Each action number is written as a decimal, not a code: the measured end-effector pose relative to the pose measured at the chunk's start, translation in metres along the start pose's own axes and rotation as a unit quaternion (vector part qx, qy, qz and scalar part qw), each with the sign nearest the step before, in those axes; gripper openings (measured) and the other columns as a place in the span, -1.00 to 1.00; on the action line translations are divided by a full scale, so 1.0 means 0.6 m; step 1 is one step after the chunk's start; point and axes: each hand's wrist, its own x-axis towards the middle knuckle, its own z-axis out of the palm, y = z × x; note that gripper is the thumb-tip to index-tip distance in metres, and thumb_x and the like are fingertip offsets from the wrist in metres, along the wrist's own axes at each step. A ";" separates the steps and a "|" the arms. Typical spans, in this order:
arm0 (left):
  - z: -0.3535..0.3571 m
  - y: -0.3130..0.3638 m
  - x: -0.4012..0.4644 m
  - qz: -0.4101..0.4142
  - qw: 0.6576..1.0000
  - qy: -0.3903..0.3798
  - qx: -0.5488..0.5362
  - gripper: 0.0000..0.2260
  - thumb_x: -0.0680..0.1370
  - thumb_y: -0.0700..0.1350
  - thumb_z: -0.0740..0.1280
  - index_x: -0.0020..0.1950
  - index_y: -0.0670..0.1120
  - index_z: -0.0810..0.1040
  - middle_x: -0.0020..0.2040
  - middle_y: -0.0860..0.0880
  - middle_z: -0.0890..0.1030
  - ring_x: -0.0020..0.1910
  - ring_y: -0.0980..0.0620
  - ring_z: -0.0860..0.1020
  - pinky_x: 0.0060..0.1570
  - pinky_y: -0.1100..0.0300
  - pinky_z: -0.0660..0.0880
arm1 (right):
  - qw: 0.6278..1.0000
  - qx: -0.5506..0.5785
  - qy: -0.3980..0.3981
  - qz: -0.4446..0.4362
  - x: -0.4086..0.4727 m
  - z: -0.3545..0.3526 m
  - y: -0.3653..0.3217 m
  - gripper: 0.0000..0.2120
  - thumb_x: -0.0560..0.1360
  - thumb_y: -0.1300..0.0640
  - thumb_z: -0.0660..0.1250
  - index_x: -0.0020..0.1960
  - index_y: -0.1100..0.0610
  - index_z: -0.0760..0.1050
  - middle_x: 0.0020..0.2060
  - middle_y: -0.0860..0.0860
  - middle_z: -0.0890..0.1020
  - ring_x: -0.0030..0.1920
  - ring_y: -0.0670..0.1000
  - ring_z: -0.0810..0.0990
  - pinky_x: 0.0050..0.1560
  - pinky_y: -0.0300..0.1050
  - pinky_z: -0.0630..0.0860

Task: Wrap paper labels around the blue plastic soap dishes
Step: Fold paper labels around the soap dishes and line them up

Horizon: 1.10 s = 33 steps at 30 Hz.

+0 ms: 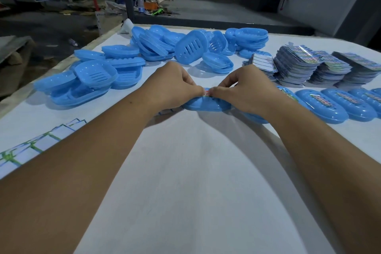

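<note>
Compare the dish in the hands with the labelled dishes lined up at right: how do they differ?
The held dish is gripped by the left hand and right hand, with its label pinched at the top; the row dishes lie untouched. On the held dish only a sliver of label shows; the row dishes show full bands. All are blue ovals.

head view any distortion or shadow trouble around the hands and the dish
Head view: wide-angle bending stretches the forearms and curves the table edge; soft shadows fall beneath both arms; the soap dish between the left hand and right hand stays sharp; the background is dim.
</note>
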 end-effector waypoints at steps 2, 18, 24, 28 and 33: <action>0.001 0.000 0.000 0.004 1.000 0.002 0.011 -0.72 0.38 0.23 0.52 -0.28 0.04 0.67 -0.58 0.18 0.52 -0.63 0.21 0.47 -0.66 0.36 0.26 | 1.000 -0.004 -0.001 -0.002 0.000 0.000 0.000 -0.72 0.39 -0.23 0.51 -0.33 -0.04 0.69 -0.41 -0.10 0.65 -0.40 -0.13 0.50 -0.45 -0.22 0.38; 0.023 0.016 -0.010 0.109 0.944 0.166 0.265 -0.78 0.46 0.20 0.32 -0.19 0.08 0.56 -0.20 0.04 0.58 -0.19 -0.06 0.52 -0.27 0.11 0.30 | 0.990 -0.119 0.077 0.017 0.002 0.013 -0.011 -0.69 0.33 -0.29 0.45 -0.35 -0.06 0.58 -0.34 -0.12 0.62 -0.23 -0.02 0.58 -0.38 -0.18 0.30; 0.016 0.019 -0.006 0.149 0.913 0.197 0.323 -0.71 0.44 0.29 0.36 -0.20 0.09 0.61 -0.26 0.05 0.57 -0.23 -0.05 0.51 -0.32 0.12 0.27 | 0.991 -0.118 0.061 0.018 0.003 0.005 -0.008 -0.67 0.32 -0.34 0.49 -0.27 -0.12 0.53 -0.20 -0.16 0.66 -0.11 -0.02 0.60 -0.30 -0.14 0.38; 0.007 0.010 0.001 0.120 0.925 0.199 0.299 -0.63 0.38 0.37 0.37 -0.28 0.08 0.56 -0.26 0.05 0.56 -0.22 -0.05 0.53 -0.33 0.15 0.29 | 0.997 -0.060 0.039 -0.029 0.000 0.001 -0.003 -0.75 0.38 -0.25 0.52 -0.11 -0.11 0.63 -0.13 -0.16 0.67 -0.07 -0.05 0.60 -0.16 -0.11 0.47; 0.000 -0.009 0.010 0.073 0.957 0.210 0.188 -0.63 0.50 0.27 0.32 -0.32 0.01 0.53 -0.35 0.06 0.55 -0.32 0.05 0.50 -0.37 0.19 0.35 | 0.991 -0.012 -0.002 -0.134 -0.018 0.020 -0.016 -0.59 0.47 -0.24 0.42 0.23 -0.08 0.62 0.12 -0.17 0.67 0.13 -0.12 0.57 0.06 -0.19 0.43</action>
